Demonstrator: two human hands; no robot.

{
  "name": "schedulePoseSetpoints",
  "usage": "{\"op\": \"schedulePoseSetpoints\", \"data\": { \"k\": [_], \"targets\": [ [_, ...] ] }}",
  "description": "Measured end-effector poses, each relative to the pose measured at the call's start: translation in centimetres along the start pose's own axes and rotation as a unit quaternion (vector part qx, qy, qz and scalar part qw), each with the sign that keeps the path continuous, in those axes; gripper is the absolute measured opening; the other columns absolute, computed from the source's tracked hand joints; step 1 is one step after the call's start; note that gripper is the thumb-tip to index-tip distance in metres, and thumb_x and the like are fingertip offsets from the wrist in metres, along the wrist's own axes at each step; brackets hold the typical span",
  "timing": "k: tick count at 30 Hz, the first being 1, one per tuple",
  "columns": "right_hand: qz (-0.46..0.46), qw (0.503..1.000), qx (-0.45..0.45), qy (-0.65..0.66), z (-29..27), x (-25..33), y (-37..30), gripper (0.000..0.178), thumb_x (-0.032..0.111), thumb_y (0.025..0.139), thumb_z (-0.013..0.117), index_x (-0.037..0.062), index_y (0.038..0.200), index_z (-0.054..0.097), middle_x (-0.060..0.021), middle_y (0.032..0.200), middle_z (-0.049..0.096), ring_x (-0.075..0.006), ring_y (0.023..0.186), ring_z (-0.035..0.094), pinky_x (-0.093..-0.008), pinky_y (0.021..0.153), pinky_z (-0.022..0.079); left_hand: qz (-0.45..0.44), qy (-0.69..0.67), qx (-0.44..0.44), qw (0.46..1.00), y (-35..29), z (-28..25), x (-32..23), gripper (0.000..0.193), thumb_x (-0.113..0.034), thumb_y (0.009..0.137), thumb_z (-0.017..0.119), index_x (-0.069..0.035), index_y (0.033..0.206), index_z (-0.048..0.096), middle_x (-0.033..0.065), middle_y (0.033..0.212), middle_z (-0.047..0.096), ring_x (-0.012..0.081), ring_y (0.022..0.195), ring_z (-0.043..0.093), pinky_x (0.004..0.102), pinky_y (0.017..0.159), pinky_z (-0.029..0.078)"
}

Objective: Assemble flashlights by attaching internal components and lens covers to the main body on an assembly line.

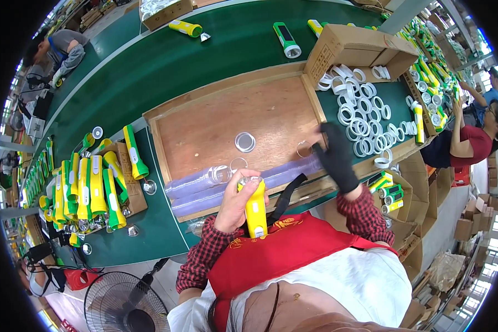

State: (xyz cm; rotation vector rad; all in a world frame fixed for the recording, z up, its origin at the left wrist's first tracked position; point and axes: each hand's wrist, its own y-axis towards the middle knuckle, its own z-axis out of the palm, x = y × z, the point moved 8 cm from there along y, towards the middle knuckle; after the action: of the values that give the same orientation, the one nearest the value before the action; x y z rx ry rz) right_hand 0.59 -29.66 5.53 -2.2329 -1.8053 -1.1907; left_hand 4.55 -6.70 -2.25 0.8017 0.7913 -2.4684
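Observation:
My left hand point(233, 206) is closed around a yellow flashlight point(256, 213), its head end up near the fingers and its tail pointing toward my red apron. My right hand point(338, 160), in a black glove with bare fingertips, hovers over the right end of long stacks of clear round lenses point(282, 172). Its fingertips are blurred, and a thin clear lens point(304, 148) shows right beside them; whether they grip it I cannot tell. Another clear lens point(245, 141) lies on the floor of a wooden tray point(199, 138). One more clear lens point(238, 164) leans near the stacks, just above my left hand.
White rings point(365, 113) spill from a cardboard box point(365, 47) on the right. Yellow and green flashlights point(91, 185) crowd the left of the green table point(155, 221). A fan point(127, 304) stands lower left. Co-workers point(478, 130) point(66, 50) are at both sides.

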Motion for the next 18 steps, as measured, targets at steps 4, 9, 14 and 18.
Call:
{"op": "schedulePoseSetpoints", "data": {
  "k": [4, 9, 14, 18],
  "targets": [
    [0.075, 0.907, 0.007, -0.414, -4.2, -9.4, 0.0, 0.023, 0.018, 0.075, 0.071, 0.0063, 0.092, 0.06, -0.0154, 0.109, 0.056, -0.0383, 0.103, 0.05, -0.0485, 0.082, 0.044, -0.021, -0.024, 0.021, 0.999, -0.2, -0.3, 0.6, 0.028, -0.021, 0.095, 0.057, -0.007, 0.117, 0.047, 0.0128, 0.092, 0.06, 0.0214, 0.075, 0.064, 0.0322, 0.066, 0.054],
    [0.071, 0.906, 0.089, -0.407, -4.1, -17.3, -1.8, 0.026, 0.016, 0.075, 0.067, 0.006, 0.099, 0.062, -0.0202, 0.111, 0.059, -0.0379, 0.093, 0.059, -0.0474, 0.079, 0.048, -0.01, -0.031, 0.049, 0.998, -0.3, 0.3, 0.4, 0.027, -0.019, 0.094, 0.057, -0.006, 0.116, 0.046, 0.014, 0.095, 0.059, 0.0218, 0.077, 0.063, 0.0329, 0.068, 0.054],
    [-0.022, 0.981, -0.047, -0.188, -6.6, -5.8, 2.7, 0.043, 0.015, 0.085, 0.065, 0.0044, 0.124, 0.05, -0.0187, 0.099, 0.058, -0.036, 0.086, 0.06, -0.0404, 0.071, 0.05, 0.005, -0.028, 0.027, 0.999, -1.4, 0.0, 0.3, 0.028, -0.022, 0.093, 0.058, -0.007, 0.114, 0.047, 0.014, 0.094, 0.058, 0.0232, 0.078, 0.062, 0.035, 0.069, 0.054],
    [0.025, 0.94, 0.137, 0.31, 0.4, 4.0, 2.0, 0.04, 0.026, 0.085, 0.067, 0.0017, 0.116, 0.056, -0.0086, 0.105, 0.058, -0.0169, 0.098, 0.057, -0.0298, 0.084, 0.046, 0.011, -0.017, 0.065, 0.998, -2.1, 1.5, 0.0, 0.035, -0.021, 0.09, 0.064, -0.006, 0.116, 0.047, 0.0135, 0.096, 0.058, 0.021, 0.079, 0.063, 0.0326, 0.07, 0.053]
  ]
}}
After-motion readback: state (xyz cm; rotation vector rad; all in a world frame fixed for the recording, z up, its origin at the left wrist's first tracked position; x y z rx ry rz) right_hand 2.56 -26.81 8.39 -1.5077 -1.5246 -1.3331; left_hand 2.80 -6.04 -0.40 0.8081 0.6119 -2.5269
